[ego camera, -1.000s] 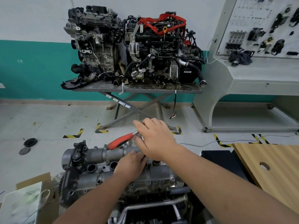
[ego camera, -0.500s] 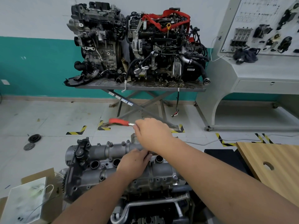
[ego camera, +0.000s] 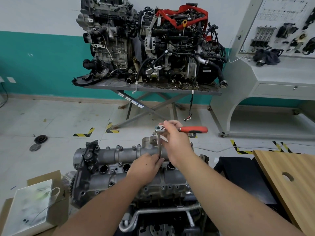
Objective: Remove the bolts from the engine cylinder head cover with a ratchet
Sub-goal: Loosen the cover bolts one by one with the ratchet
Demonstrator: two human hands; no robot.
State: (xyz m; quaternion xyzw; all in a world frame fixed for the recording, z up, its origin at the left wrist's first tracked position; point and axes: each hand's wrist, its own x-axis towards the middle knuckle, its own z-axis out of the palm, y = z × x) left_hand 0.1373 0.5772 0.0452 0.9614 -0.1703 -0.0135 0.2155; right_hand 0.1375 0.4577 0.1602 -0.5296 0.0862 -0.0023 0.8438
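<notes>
Right hand (ego camera: 175,142) grips ratchet (ego camera: 182,129); left hand (ego camera: 144,166) pinches its extension (ego camera: 159,147) at cylinder head cover (ego camera: 122,155)

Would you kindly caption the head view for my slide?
Right hand swings the red-handled ratchet while left hand steadies its extension on the cylinder head cover.

No lettering can be read anywhere. Well beyond the hands, the small white-and-blue stickers (ego camera: 131,100) on a crossed leg of the grey steel bench (ego camera: 153,88) carry print too small to make out, as does the white label (ego camera: 206,71) on the black housing of the engine standing on that bench. Far off to the right of the hands, the thin line diagram (ego camera: 279,10) on the pale grey display board (ego camera: 255,31) is likewise too faint to read.
</notes>
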